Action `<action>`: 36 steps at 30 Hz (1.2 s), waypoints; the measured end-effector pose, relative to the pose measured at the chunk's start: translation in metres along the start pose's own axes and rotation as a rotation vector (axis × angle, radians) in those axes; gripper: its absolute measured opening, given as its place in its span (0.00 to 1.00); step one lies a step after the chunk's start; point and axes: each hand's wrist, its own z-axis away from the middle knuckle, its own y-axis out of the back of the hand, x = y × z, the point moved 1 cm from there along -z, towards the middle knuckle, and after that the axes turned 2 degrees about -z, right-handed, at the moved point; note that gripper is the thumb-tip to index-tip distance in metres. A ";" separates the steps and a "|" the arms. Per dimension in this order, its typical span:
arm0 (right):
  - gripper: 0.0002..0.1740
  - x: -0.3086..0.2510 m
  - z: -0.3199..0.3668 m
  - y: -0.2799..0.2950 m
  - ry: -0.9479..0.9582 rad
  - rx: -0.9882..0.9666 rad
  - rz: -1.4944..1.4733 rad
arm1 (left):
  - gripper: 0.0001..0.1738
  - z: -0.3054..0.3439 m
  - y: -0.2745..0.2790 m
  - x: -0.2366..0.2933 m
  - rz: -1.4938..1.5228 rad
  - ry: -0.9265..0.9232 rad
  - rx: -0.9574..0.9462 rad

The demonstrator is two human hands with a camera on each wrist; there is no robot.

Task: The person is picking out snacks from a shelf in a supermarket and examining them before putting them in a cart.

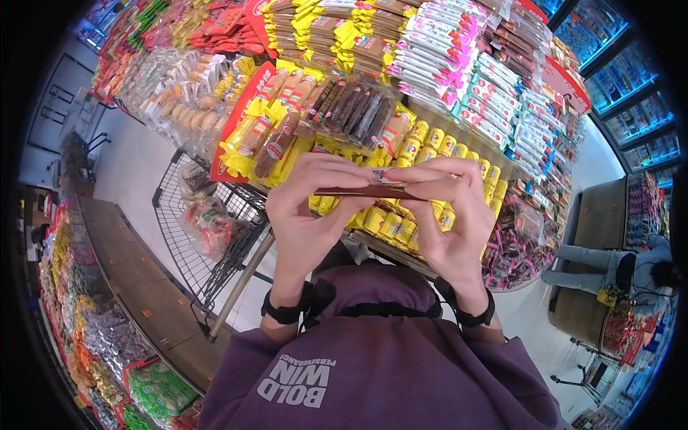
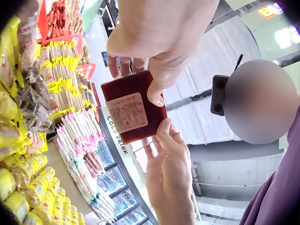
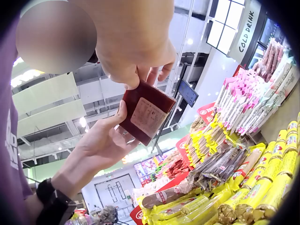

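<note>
A flat, square, dark red-brown packet (image 1: 365,192) is held up between both hands above the snack display. My left hand (image 1: 308,208) pinches one end between thumb and fingers, and my right hand (image 1: 455,215) pinches the other end the same way. In the left wrist view the packet (image 2: 152,110) shows a pale printed label (image 2: 126,117), with a thumb on its face at each side. The right wrist view shows the same labelled side of the packet (image 3: 129,112), tilted.
Beneath the hands are yellow cylindrical packs (image 1: 390,223) and dark wrapped sticks (image 1: 351,111). A wire cart (image 1: 168,208) holding bagged items stands at the left. Another person (image 1: 616,269) is at the far right, near a second cart (image 1: 598,376) and lit coolers (image 1: 609,72).
</note>
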 end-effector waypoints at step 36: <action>0.22 0.003 0.021 -0.003 -0.819 -0.276 -0.841 | 0.14 0.024 -0.003 0.012 0.410 0.416 -0.068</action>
